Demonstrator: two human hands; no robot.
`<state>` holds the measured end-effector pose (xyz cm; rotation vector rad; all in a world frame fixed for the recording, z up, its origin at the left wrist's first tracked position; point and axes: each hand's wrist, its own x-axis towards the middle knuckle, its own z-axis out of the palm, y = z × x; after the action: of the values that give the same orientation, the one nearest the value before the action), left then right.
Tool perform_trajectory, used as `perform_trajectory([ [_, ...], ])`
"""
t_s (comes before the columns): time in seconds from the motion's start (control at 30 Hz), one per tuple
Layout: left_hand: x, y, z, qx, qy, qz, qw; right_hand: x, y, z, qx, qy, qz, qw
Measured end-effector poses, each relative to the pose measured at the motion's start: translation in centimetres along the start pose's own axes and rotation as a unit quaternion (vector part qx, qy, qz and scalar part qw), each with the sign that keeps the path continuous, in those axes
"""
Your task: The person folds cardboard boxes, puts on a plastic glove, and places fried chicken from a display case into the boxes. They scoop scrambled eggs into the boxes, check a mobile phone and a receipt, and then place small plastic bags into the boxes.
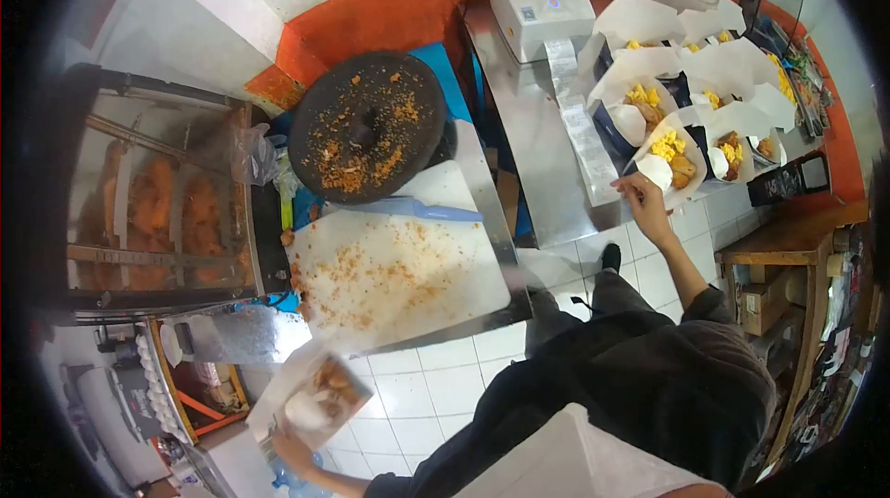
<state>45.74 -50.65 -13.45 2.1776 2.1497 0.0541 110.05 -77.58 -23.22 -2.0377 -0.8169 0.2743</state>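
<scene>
fingers (pixel 289 443) on flared paper box (pixel 282 385)

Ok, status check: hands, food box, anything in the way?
Left hand gripping open food box, motion-blurred. Right hand beside receipt, contact unclear. Possibly in the way: crumb-strewn board between them, knife on it.

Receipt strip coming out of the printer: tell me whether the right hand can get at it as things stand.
Probably yes: the right hand is right at the free end of the receipt strip, touching or nearly so, with nothing visible between.
</scene>
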Motion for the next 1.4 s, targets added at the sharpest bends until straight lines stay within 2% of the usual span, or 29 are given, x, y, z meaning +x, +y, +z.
perform_trajectory([
  [0.07, -0.1, 1.3, 3.6, 0.008, 0.039, 0.142, 0.989, -0.4, 1.4, 0.3, 0.011, 0.034, -0.026, 0.999],
  [0.1, -0.1, 4.7, 4.8, 0.003, 0.038, 0.218, 0.975, -0.8, 1.5, 0.4, 0.032, 0.045, -0.016, 0.998],
  [0.13, -0.7, 11.0, 5.2, 0.001, 0.015, 0.193, 0.981, -1.1, 1.6, 0.6, 0.051, 0.057, -0.007, 0.997],
  [0.17, -1.0, 15.7, 5.8, -0.051, 0.01, 0.34, 0.939, -1.5, 2.1, 0.7, 0.055, 0.078, -0.014, 0.995],
  [0.2, -0.5, 20.7, 7.2, -0.186, -0.083, 0.33, 0.922, -1.8, 1.7, 0.8, 0.111, 0.103, 0.027, 0.988],
  [0.23, -0.9, 26.7, 7.4, -0.243, -0.187, 0.281, 0.909, -2.2, 1.4, 0.7, 0.115, 0.12, 0.043, 0.985],
  [0.27, -1.7, 29.1, 11.7, -0.254, -0.08, 0.349, 0.898, -2.7, 1.1, 0.5, 0.12, 0.138, 0.061, 0.981],
  [0.3, -3.1, 35.7, 9.6, -0.378, -0.171, 0.351, 0.839, -3.3, 1.1, 0.5, 0.12, 0.135, 0.069, 0.981],
  [0.33, -3.4, 37.8, 13.4, -0.224, -0.09, 0.435, 0.868, -3.6, 1.1, 0.3, 0.138, 0.175, 0.071, 0.972],
  [0.37, -3.5, 40.6, 16.9, -0.229, -0.101, 0.454, 0.855, -3.9, 1.2, -0.1, 0.153, 0.216, 0.071, 0.962],
  [0.43, -5.4, 45.9, 21.9, -0.285, -0.082, 0.391, 0.871, -4.8, 2.2, -0.3, 0.166, 0.244, 0.072, 0.953],
  [0.47, -5.4, 47.7, 24.5, -0.272, -0.059, 0.406, 0.87, -5.3, 2.7, -0.3, 0.183, 0.272, 0.068, 0.942],
  [0.5, -5.9, 49.2, 24.0, -0.272, -0.051, 0.407, 0.871, -5.8, 2.9, -0.4, 0.163, 0.265, 0.073, 0.948],
  [0.57, -6.2, 51.4, 22.4, -0.272, -0.047, 0.405, 0.872, -6.1, 2.5, -0.4, 0.091, 0.22, 0.067, 0.969],
  [0.6, -6.4, 52.1, 21.5, -0.24, -0.091, 0.38, 0.889, -6.0, 1.9, -0.2, 0.049, 0.19, 0.047, 0.979],
  [0.67, -6.9, 52.6, 19.9, -0.205, -0.135, 0.353, 0.903, -4.3, 0.5, 0.3, -0.021, 0.17, -0.066, 0.983],
  [0.73, -7.9, 52.7, 18.5, -0.218, -0.053, 0.28, 0.933, -3.2, -0.1, 0.7, -0.051, 0.136, -0.052, 0.988],
  [0.77, -8.5, 52.5, 17.3, -0.215, -0.053, 0.283, 0.933, -2.8, -0.3, 0.9, 0.008, 0.141, -0.008, 0.99],
  [0.8, -9.2, 52.2, 16.1, -0.231, -0.006, 0.364, 0.902, -2.4, -0.3, 1.1, 0.066, 0.145, 0.037, 0.987],
  [0.83, -9.9, 52.0, 15.2, -0.244, 0.039, 0.441, 0.863, -2.7, 1.6, 1.6, 0.042, 0.141, 0.044, 0.988],
  [0.9, -12.0, 52.3, 15.0, -0.241, -0.033, 0.568, 0.786, -2.5, 2.6, 2.0, 0.039, 0.129, 0.058, 0.989],
  [0.97, -14.2, 52.7, 16.2, -0.217, -0.09, 0.599, 0.766, -2.4, 3.1, 2.4, 0.035, 0.117, 0.07, 0.99],
  [1.0, -15.1, 53.2, 16.9, -0.218, -0.088, 0.597, 0.767, -2.1, 3.3, 2.5, 0.054, 0.122, 0.072, 0.988],
  [1.07, -16.1, 54.2, 17.6, -0.222, -0.124, 0.533, 0.807, -1.9, 3.0, 2.3, 0.073, 0.128, 0.074, 0.986],
  [1.17, -16.0, 54.6, 17.5, -0.245, -0.092, 0.525, 0.81, -2.2, 1.5, 1.5, 0.113, 0.142, 0.079, 0.98],
  [1.23, -16.1, 54.4, 18.3, -0.269, -0.096, 0.527, 0.8, -2.7, 1.0, 1.2, 0.018, 0.16, 0.004, 0.987],
  [1.27, -16.1, 54.3, 18.1, -0.292, -0.098, 0.527, 0.792, -3.0, 1.1, 1.4, 0.017, 0.163, 0.004, 0.986],
  [1.37, -15.8, 54.5, 16.8, -0.415, -0.08, 0.483, 0.767, -4.1, 0.9, 2.0, 0.107, 0.2, 0.026, 0.974],
  [1.4, -15.8, 54.6, 16.0, -0.414, -0.079, 0.486, 0.765, -4.2, 0.2, 1.8, 0.108, 0.204, 0.026, 0.973],
])
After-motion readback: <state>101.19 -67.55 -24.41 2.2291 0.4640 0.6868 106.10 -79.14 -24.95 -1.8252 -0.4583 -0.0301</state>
